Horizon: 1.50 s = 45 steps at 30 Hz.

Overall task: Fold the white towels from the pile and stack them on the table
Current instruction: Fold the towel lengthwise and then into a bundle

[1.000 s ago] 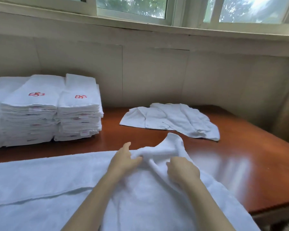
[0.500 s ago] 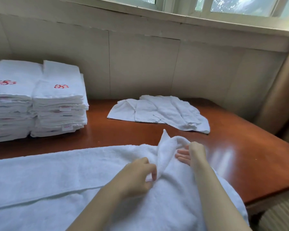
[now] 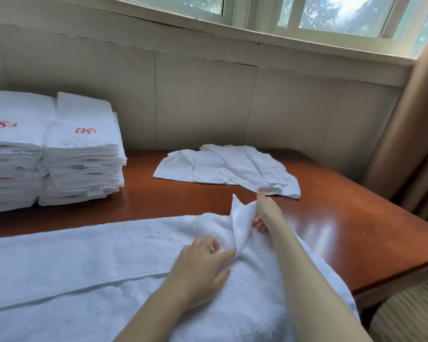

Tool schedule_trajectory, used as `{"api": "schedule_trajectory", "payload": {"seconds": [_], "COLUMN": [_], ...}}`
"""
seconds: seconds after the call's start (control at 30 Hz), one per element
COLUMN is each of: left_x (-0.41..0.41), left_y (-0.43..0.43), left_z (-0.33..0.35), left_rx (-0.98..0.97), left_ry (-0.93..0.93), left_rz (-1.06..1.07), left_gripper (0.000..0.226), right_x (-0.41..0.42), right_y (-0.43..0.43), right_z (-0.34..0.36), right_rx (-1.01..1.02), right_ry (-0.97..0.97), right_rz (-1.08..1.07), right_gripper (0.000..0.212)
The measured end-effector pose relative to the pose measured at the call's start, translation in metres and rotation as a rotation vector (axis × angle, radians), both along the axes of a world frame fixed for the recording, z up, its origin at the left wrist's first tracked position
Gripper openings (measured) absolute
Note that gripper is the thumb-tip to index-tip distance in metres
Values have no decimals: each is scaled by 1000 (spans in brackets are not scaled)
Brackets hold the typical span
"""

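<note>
A person's left grip (image 3: 200, 265) pinches a fold of the large white terry towel (image 3: 84, 267); right grip (image 3: 267, 211) clasps its raised corner; soft and limp, it likely handles best by corners.

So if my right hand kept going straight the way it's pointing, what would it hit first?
Probably the crumpled white cloth on the table just beyond; your right hand, gripping the raised corner of the towel, points at its near edge, though depth is unclear.
</note>
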<state>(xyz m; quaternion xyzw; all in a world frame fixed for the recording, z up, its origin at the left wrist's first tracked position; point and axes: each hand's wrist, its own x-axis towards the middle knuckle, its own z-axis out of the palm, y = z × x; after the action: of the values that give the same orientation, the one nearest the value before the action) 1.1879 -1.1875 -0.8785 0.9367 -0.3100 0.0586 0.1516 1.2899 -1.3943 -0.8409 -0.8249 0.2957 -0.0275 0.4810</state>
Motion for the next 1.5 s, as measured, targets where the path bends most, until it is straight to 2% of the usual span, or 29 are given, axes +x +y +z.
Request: {"api": "schedule_trajectory", "payload": {"seconds": [0.07, 0.13, 0.23, 0.3, 0.4, 0.47, 0.57, 0.7, 0.73, 0.8, 0.9, 0.97, 1.1, 1.17, 1.27, 1.4, 1.5], "left_x": [2, 3, 5, 5, 5, 5, 3, -4, -5, -6, -6, -5, -2, 0, 7, 19, 24], "left_y": [1, 1, 1, -1, -3, -3, -2, -3, -2, -1, 0, 0, 0, -4, -18, -48, -71], "left_z": [-2, -3, -3, -4, -5, -5, -5, -5, -5, -4, -2, -1, 1, 3, 11, 28, 32], "left_rx": [25, 36, 52, 56, 44, 45, 53, 61, 60, 50, 29, 27, 16, -9, -140, -663, -867], "left_ry": [-1, 6, 4, -7, -2, 5, 11, 9, 8, 23, 62, 71, 97, 118, 188, 640, 822], "left_rz": [-10, -19, -29, -30, -28, -31, -41, -67, -71, -77, -86, -85, -82, -63, 16, 61, 59], "left_gripper": [40, 40, 39, 39, 39, 40, 40, 40, 40, 40, 39, 39, 38, 37, 37, 50, 56], "right_x": [7, 11, 6, 0, -8, -12, -12, 2, 7, 17, 24, 27, 16, 6, -14, -28, -30], "right_y": [-4, -11, -31, -43, -53, -53, -50, -40, -38, -37, -45, -54, -74, -81, -87, -81, -78], "right_z": [3, 1, 2, 6, 9, 9, 8, 9, 10, 10, 10, 16, 25, 26, 27, 28, 23], "right_rx": [9, 195, 553, 695, 858, 915, 807, 328, 208, 39, -133, -239, -485, -394, 61, 158, 325], "right_ry": [86, 71, -56, -93, -140, -181, -181, 130, 206, 315, 345, 307, 389, 324, 151, 97, 86], "right_rz": [-8, -6, 48, 67, 80, 67, 38, 144, 144, 125, 111, 93, 172, 268, 453, 552, 579], "right_gripper": [84, 81, 49, 28, 13, 12, 31, 60, 58, 36, 10, 4, 12, 11, 14, 28, 16]}}
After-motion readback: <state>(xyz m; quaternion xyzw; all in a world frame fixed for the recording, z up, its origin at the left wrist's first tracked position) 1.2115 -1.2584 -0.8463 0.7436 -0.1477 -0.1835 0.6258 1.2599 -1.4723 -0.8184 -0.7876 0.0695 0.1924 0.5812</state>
